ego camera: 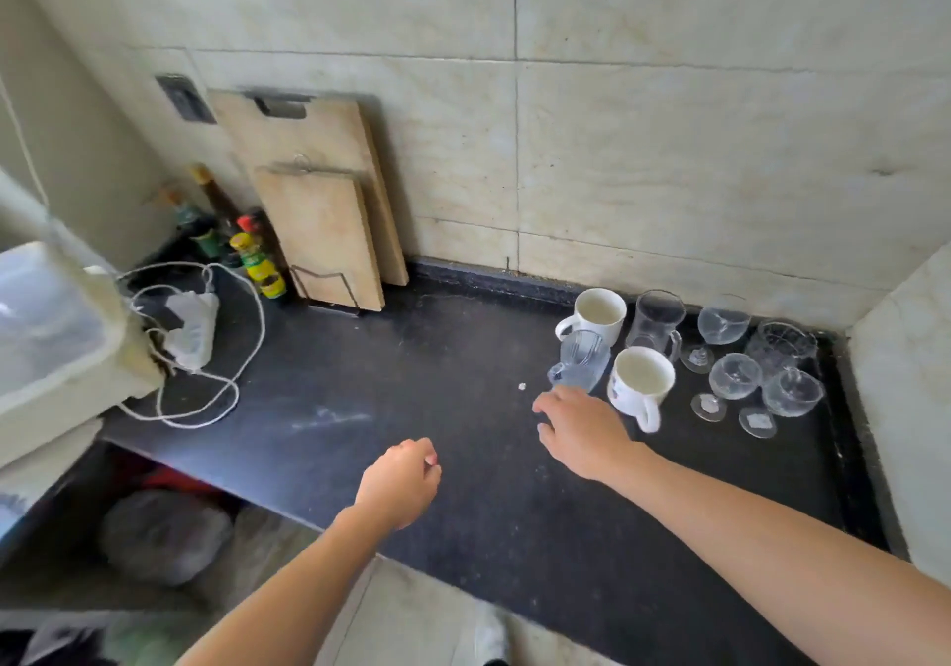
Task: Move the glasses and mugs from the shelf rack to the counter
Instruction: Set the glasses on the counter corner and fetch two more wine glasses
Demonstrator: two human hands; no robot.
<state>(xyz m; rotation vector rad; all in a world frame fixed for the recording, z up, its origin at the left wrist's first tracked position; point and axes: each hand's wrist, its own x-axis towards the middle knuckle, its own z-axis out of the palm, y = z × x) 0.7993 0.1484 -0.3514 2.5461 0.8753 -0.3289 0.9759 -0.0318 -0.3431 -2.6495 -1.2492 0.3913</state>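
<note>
- R hand (581,434): over dark counter (411,408), palm down, fingers spread loose, holds nothing. Fingertips sit right at base of ribbed glass mug (579,362); can't tell if they touch it.
- L hand (399,480): hovers above counter near its front edge, fingers curled into a loose fist, nothing seen in it.
- Ribbed glass mug: upright on counter, blurred, handle to front-left, set between the two white mugs.
- Back white mug (599,313): upright near wall, handle left.
- Front white mug (640,382): upright, print on its side, handle toward camera, just right of R hand.
- Tall clear glass mug (656,320): upright, just right of back white mug.
- Back stemmed glass (723,326), middle stemmed glass (735,376), front stemmed glass (792,391): all upright on counter, clustered close at right end.
- Cut-pattern glass (782,344): in back right corner, behind front stemmed glass.
- Left end: large cutting board (309,151) leans on wall, small cutting board (319,238) in front of it in a wire stand.
- Sauce bottles (257,264) stand beside the boards; white power strip (193,326) lies nearer the front.
</note>
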